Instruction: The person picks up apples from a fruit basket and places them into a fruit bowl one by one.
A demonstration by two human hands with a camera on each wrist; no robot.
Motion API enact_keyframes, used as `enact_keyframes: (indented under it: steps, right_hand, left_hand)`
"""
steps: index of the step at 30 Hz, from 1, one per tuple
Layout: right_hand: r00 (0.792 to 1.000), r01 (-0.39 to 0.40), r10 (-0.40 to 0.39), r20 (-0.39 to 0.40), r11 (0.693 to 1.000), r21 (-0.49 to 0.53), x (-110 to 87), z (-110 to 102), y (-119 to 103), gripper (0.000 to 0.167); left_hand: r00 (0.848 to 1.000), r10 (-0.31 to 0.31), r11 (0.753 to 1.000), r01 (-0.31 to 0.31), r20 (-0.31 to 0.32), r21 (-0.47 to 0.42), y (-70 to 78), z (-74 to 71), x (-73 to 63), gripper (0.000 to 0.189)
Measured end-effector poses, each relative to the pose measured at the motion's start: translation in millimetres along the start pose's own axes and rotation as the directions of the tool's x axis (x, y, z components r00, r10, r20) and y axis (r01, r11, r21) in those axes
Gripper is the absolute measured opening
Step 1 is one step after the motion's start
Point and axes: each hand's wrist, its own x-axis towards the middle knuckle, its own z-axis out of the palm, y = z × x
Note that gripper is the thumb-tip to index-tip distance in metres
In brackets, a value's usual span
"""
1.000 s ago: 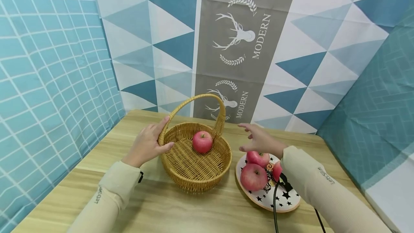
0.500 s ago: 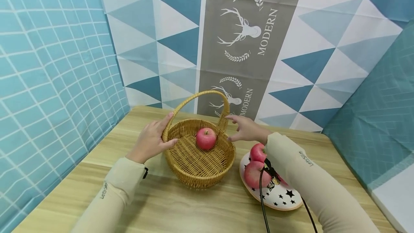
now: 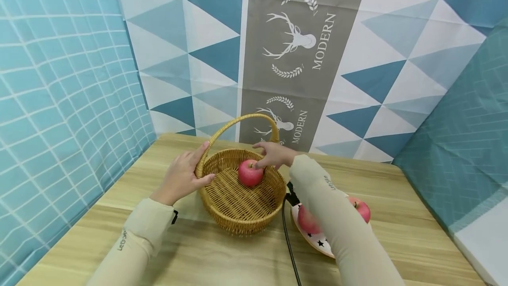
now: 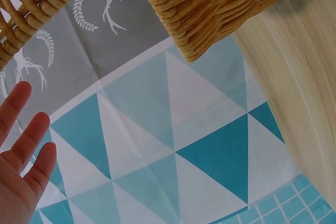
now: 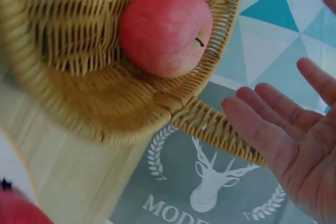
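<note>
A woven wicker basket (image 3: pixel 244 226) with a tall arched handle stands on the wooden table, one red apple (image 3: pixel 248 175) inside it toward the back. My left hand (image 3: pixel 179 177) rests at the left foot of the handle, thumb reaching over the rim; its other fingers (image 4: pixel 32 140) stretch out straight in the left wrist view. Above the basket's right back rim is my right hand (image 3: pixel 274 154), fingers spread and holding nothing. In the right wrist view a gap separates it from the apple (image 5: pixel 163 32). My right sleeve partly hides a plate (image 3: pixel 312 237) with more apples.
On the star-patterned plate, one apple (image 3: pixel 308 221) lies at the left and another apple (image 3: pixel 360 210) at the right. A black cable (image 3: pixel 289 237) hangs from my right wrist between basket and plate. Patterned cloths (image 3: pixel 214 69) stand behind and beside the table.
My right hand has moved left from above the plate to over the basket's right side, near the apple. My left hand has stayed at the handle, and the basket has not visibly moved.
</note>
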Motion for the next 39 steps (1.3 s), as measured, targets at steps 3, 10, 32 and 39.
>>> enact_keyframes:
  steps: [3, 10, 32, 39]
  right_hand:
    - [0.998, -0.037, 0.039, -0.055, 0.999, 0.031, 10.3, 5.6, -2.3, 0.073]
    - [0.945, -0.089, 0.115, -0.305, 0.991, 0.099, 28.9, 30.2, 0.4, 0.062]
    - [0.951, -0.158, 0.181, -0.25, 0.981, 0.111, 46.7, 57.5, 7.9, 0.068]
    - [0.965, -0.15, 0.149, -0.216, 0.989, 0.009, 48.4, 57.9, 7.7, 0.066]
  left_hand:
    - [1.0, 0.011, 1.0, -0.011, -0.022, -0.002, -1.7, 1.5, -2.0, 0.081]
    - [1.0, 0.017, 1.0, -0.017, -0.012, -0.006, -2.3, 3.4, -1.4, 0.081]
    - [0.999, 0.023, 1.0, -0.023, -0.026, -0.008, -1.2, 3.4, -0.1, 0.082]
    - [0.998, 0.05, 0.999, -0.051, -0.033, -0.018, -1.8, 2.3, 0.1, 0.079]
